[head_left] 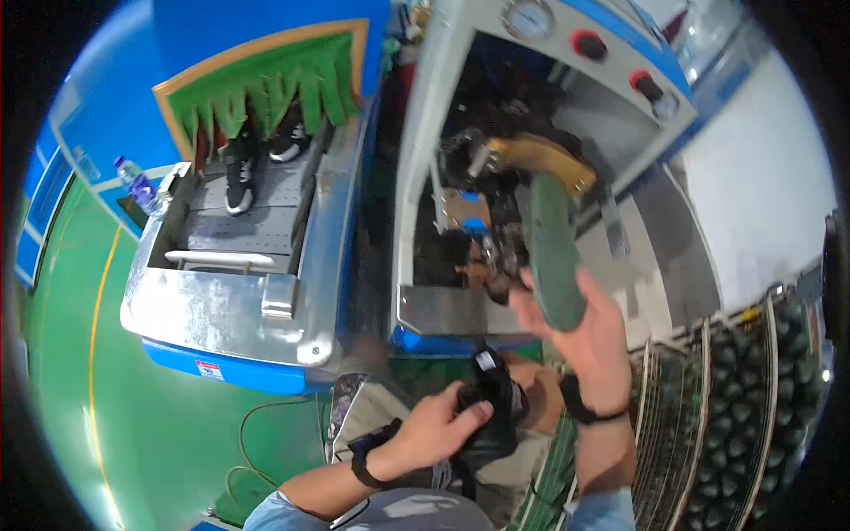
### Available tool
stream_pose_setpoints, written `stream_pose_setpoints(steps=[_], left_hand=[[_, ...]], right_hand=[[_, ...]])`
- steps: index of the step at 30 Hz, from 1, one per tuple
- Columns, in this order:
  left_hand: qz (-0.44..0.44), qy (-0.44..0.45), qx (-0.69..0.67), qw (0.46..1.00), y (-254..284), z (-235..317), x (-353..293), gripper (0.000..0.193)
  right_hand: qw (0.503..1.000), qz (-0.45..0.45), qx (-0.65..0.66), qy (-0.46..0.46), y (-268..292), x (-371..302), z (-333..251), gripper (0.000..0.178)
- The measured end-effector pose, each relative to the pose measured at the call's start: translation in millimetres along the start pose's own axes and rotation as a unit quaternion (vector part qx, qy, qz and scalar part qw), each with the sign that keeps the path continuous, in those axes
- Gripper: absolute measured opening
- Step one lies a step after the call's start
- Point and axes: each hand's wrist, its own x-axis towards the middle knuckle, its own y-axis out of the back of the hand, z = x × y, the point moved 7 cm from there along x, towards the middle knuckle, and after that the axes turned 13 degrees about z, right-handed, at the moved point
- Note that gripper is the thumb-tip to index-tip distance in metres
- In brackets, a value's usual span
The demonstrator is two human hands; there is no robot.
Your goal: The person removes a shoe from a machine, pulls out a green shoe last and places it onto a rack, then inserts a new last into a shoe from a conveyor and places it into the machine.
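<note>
- The left hand [440, 427] is resting over the lap, its fingers curling closely around a black shoe-like piece [491, 420] and its thumb lying on top; the underside of that grasp is hiding from view.
- The black piece is sitting low in front of the body, a small white label [485, 360] showing near its upper end.
- Dark bands are circling both wrists, and light blue sleeves [301, 509] are covering the upper forearms.
- The right hand [593, 341] is reaching forward, half closing, with thumb and fingers holding the lower end of a green shoe last [553, 257].
- The last is standing nearly upright above the palm, well apart from the black piece, its far end overlapping the view of the machine opening.
- To the right, a wire rack [704, 416] is holding many dark, rounded pieces [735, 398] in rows.
- Ahead, a pale-framed machine [421, 186] is displaying a round gauge [529, 18] and red-ringed knobs, a yellow-brown curved part [540, 159] lying within its opening.
- To the left, a metal-edged conveyor [212, 301] is carrying black shoes [239, 177] beside a green fringed curtain [310, 75].
- A purple-labelled bottle [137, 184] is standing beside the conveyor, and a green floor [66, 354] is stretching beyond.
</note>
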Motion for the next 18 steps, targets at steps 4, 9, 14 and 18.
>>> stream_pose_setpoints(steps=[4,9,14,18], left_hand=[[-0.059,-0.009,0.005,0.998,-10.5,11.9,1.8,0.05],[-0.06,-0.022,0.047,0.997,-32.2,2.3,-13.1,0.045],[-0.148,-0.195,-0.003,0.97,-76.6,-26.0,-21.6,0.032],[-0.275,-0.167,-0.065,0.945,-106.2,-22.6,-20.8,0.025]], right_hand=[[0.997,0.015,0.044,0.065,-9.9,11.9,-15.0,0.066],[0.832,0.159,-0.346,0.404,107.2,-87.2,-21.2,0.077],[0.758,0.383,-0.451,0.275,253.5,-200.8,1.0,0.07],[0.579,0.604,-0.513,0.193,376.3,-290.1,-24.7,0.066]])
